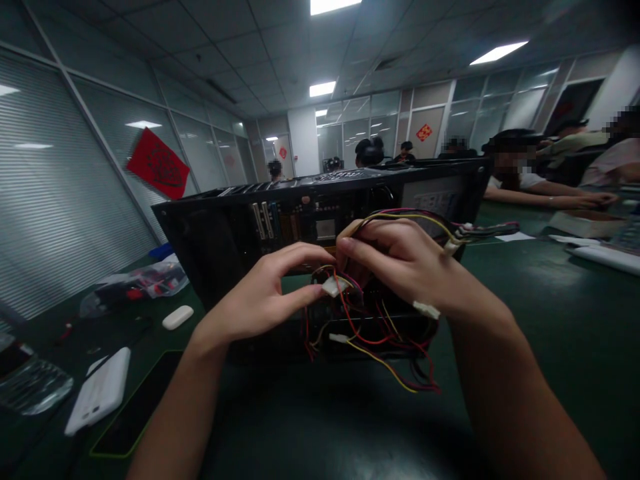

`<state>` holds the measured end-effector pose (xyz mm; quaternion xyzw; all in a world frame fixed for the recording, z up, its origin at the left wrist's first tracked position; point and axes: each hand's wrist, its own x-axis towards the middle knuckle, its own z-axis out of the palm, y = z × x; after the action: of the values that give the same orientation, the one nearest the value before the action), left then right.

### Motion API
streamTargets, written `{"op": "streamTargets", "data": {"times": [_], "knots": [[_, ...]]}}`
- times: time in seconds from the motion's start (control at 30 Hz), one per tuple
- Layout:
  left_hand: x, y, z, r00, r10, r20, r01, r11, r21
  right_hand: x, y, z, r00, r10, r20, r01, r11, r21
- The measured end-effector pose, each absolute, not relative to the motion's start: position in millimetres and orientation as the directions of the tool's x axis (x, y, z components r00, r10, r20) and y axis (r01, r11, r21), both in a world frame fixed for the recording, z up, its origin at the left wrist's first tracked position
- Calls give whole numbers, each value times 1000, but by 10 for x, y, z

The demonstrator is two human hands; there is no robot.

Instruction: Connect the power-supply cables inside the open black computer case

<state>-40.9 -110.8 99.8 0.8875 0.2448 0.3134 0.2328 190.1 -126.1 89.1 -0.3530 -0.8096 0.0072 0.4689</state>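
An open computer case [220, 223] lies on its side before me, its circuit board [295, 217] showing inside. My left hand [267, 290] is closed at the case opening, thumb and index finger at a white plug connector [335, 287] with coloured wires. Close beside it, my right hand [400, 257] is closed with curled fingers on power wires; its fingertips are partly hidden. Yellow and black wires [410, 215] loop over the back of this hand to a pale connector [451, 247]. Below hang loose red and yellow wires [383, 363] with another white connector [339, 338].
On the left lie a plastic bag [140, 283], a white earbud case [178, 317], a white device [100, 390], a dark phone [143, 403] and a clear bottle [35, 383]. An open box [585, 223] stands at right, near other people seated at the table.
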Motion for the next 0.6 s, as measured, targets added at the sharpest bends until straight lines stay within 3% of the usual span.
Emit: {"op": "streamTargets", "data": {"times": [0.3,0.4,0.5,0.6], "knots": [[-399,-1136,1036,719,540,438,296,-808,510,2053,-1190,728,-477,354,804,563,826,-30],[-391,-1160,1032,648,598,471,304,-770,561,2021,-1209,778,-512,404,758,537,839,-85],[-415,-1181,1026,545,672,502,333,-722,606,1985,-1195,850,-519,524,675,527,818,-230],[-488,-1203,1054,549,680,486,356,-716,600,1967,-1145,894,-428,617,660,535,762,-366]]}}
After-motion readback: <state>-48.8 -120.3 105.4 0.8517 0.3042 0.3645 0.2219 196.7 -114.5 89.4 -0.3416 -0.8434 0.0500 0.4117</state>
